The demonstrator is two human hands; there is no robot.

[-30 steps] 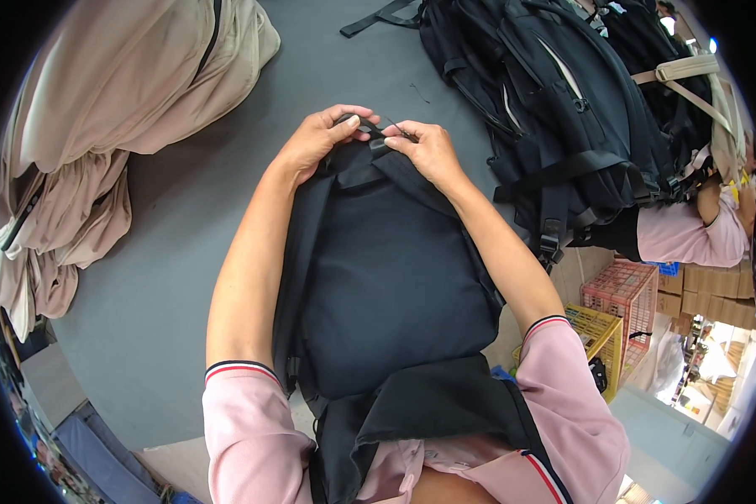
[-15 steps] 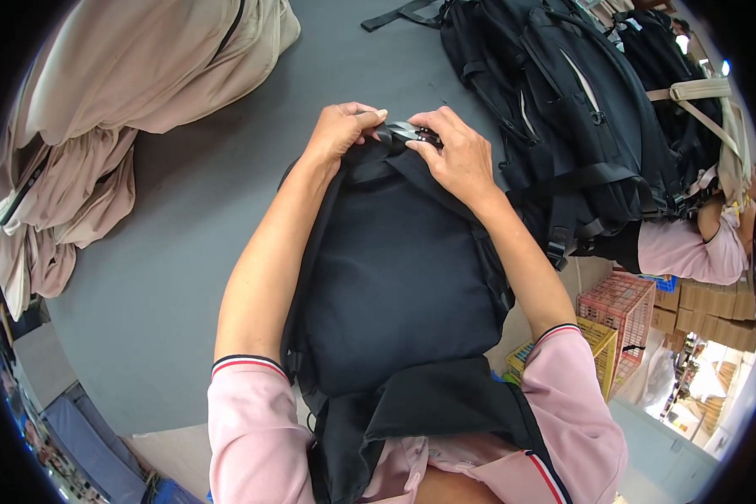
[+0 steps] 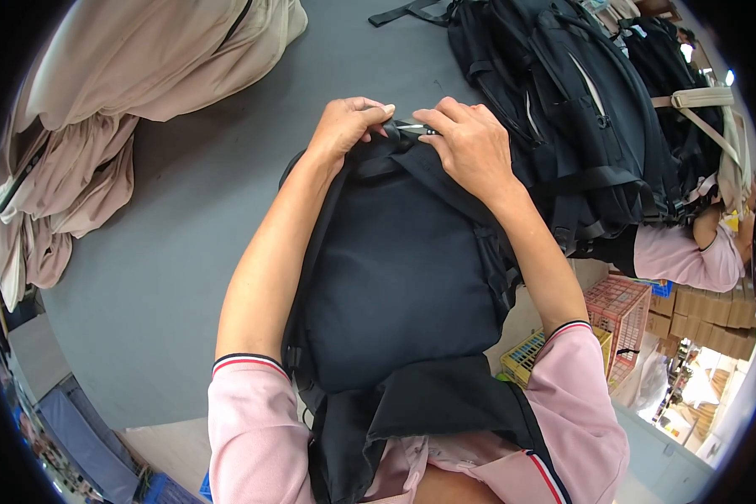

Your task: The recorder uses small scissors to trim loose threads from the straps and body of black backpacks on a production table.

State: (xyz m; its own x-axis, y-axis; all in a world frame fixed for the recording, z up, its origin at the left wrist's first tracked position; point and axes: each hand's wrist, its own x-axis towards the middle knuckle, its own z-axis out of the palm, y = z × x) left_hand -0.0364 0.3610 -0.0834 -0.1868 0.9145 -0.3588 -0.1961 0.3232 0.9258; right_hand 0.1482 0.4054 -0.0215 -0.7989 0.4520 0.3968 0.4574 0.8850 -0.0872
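At the top centre of the frame the left hand [image 3: 344, 130] has thumb and fingers closed in a pinch on a black webbing loop [image 3: 393, 137] at the upper end of a dark backpack [image 3: 399, 269]. Just to its right, the right hand [image 3: 475, 147] curls around a small tool [image 3: 410, 126] with a slim silvery blade, most of its grip hidden by the fingers. The blade points leftward into the narrow gap between the hands, roughly across the bag's length; whether its tip touches the webbing, I cannot tell. Of the two, the left hand is nearer the loop, being on it, while the right meets that spot only through the blade. The backpack lies below both hands in the frame, between the forearms, its long axis running from the top centre down toward the wearer's chest, so the loop is at the far end. Under it spreads the grey worktop [image 3: 185, 210]. Rumpled beige fabric [image 3: 168, 59] fills the upper left, well apart from the left hand; a heap of dark bags [image 3: 563, 109] takes the upper right, nearer the right hand. Lower right, beyond the right forearm, stand a yellow crate [image 3: 525, 353] and a pink crate [image 3: 617, 307].
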